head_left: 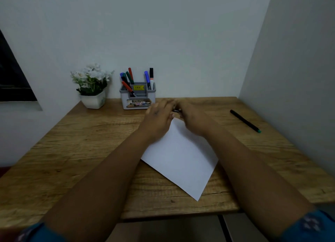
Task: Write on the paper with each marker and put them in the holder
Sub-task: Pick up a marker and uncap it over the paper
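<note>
Both hands meet past paper [178, 156]: left hand [159, 114] and right hand [190, 114] closed on dark marker [175, 111], prob w/ cap. Other marker [244, 121] lies far right; holder [137, 96] near. Risk: cap slips, ink smears.

Desk [76, 151]: wooden, with a strong grain, spread out in front of me; its front edge runs just below my view.
Flower pot [93, 101]: white, squarish, standing upright on the far left of my desk, close to the wall.
Flowers [91, 76]: white blooms with green leaves, rising out of that pot.
Back wall [172, 33]: plain and pale, straight ahead of me behind the desk.
Side wall [297, 63]: pale too, meeting the right edge of my desk.
Dark panel [12, 78]: at the far left edge of what I see; too dim to tell what it is.
</note>
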